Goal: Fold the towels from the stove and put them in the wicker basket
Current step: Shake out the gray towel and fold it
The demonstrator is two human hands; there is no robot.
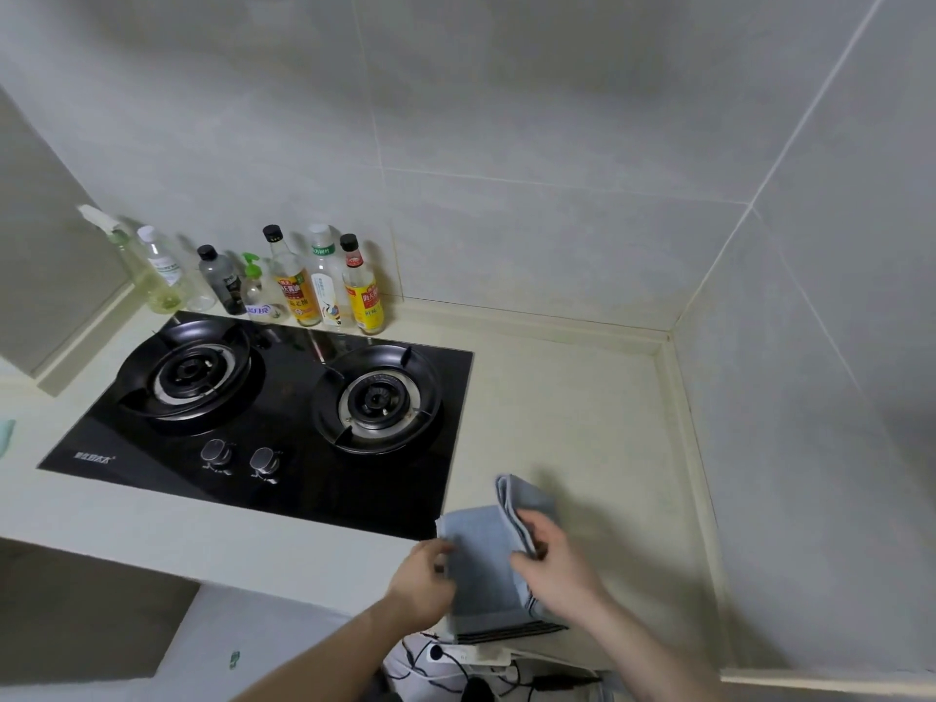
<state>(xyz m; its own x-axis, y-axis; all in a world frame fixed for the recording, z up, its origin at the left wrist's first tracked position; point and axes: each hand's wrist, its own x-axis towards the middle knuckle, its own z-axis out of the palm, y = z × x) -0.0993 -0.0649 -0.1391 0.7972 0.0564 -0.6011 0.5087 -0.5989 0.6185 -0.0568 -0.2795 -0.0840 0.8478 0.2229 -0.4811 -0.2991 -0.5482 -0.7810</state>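
Both my hands grip one grey towel point(478, 564) just right of the stove point(283, 423), over the counter point(582, 397) edge: left hand point(423, 582) pinching its left edge, right hand point(552, 559) curled round the folded-up flap.

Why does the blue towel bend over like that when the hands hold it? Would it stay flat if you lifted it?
Probably not. The blue towel looks soft and floppy: one flap curls over the right hand, and its striped end droops off the counter edge. It seems light, since the left hand appears to manage its side with just fingertips.
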